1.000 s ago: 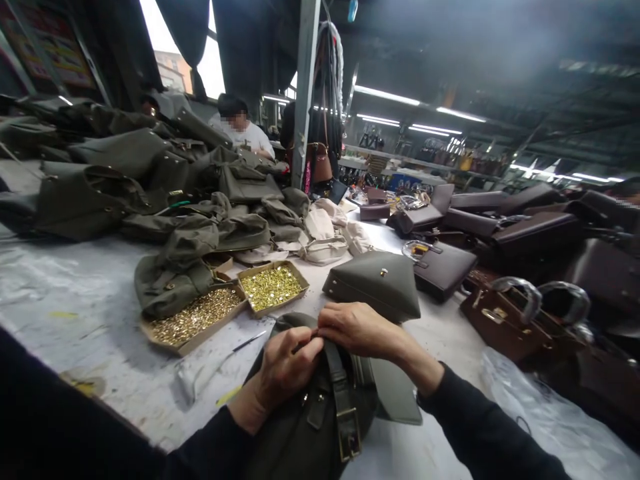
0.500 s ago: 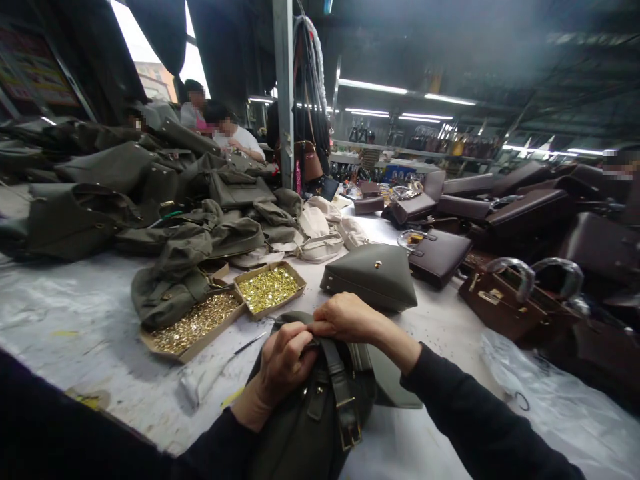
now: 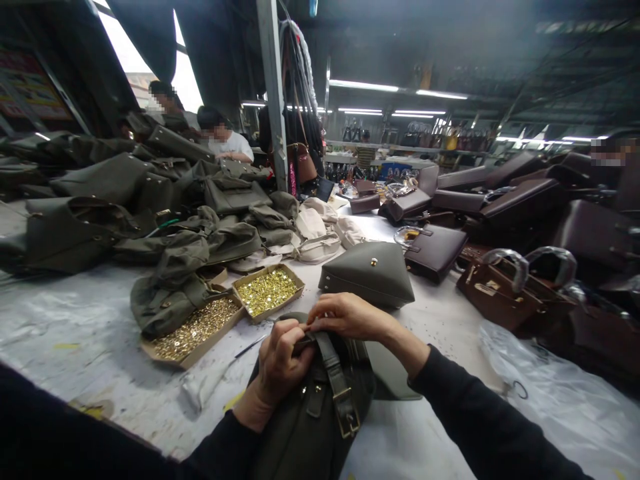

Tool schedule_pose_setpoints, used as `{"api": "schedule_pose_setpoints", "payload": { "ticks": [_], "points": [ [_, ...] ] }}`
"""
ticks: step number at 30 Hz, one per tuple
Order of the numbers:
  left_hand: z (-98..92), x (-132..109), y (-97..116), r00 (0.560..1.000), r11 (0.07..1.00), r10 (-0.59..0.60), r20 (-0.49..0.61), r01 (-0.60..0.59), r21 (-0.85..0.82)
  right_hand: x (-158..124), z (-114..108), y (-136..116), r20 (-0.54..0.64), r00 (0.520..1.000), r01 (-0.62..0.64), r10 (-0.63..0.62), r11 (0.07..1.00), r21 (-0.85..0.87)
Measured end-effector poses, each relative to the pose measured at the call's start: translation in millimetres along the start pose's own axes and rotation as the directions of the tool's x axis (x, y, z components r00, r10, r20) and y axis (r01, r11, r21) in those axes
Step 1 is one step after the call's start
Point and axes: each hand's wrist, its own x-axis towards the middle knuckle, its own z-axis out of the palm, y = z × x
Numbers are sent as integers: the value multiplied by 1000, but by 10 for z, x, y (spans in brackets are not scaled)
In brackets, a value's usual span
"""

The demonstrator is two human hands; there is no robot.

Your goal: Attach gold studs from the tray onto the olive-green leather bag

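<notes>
A dark olive bag (image 3: 290,433) with a buckled strap (image 3: 343,393) lies in front of me. My left hand (image 3: 284,360) is closed on its upper part, fingers curled round the edge by the strap. My right hand (image 3: 345,315) reaches in from the right, its fingertips pinched on the same spot at the strap's upper end. Whatever small piece may be between the fingertips is hidden. Just beyond my hands rests a stiff olive bag (image 3: 367,277) with a gold stud. To the left, a cardboard tray (image 3: 267,313) holds gold-coloured metal pieces.
A second tray (image 3: 187,360) of small metal pieces sits beside a thin pointed tool (image 3: 250,345). Olive bags (image 3: 100,180) are heaped at left, dark brown handbags (image 3: 520,293) at right. Clear plastic (image 3: 560,393) covers the right front. A person (image 3: 230,143) sits behind the heap.
The view has shifted slightly. My right hand's fingers have lifted and spread a little over the strap's end, while my left hand keeps its hold on the bag.
</notes>
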Motion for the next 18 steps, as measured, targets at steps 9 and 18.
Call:
{"api": "schedule_pose_setpoints", "payload": {
  "ticks": [9,18],
  "points": [
    [18,-28,-28,1000,1000,18,5,-18,-19,52,5,-34,18,998,55,-52,975,-216],
    [46,28,-29,991,997,-23,130,32,-75,-241,243,-10,-428,903,-79,21,990,-117]
  ]
}}
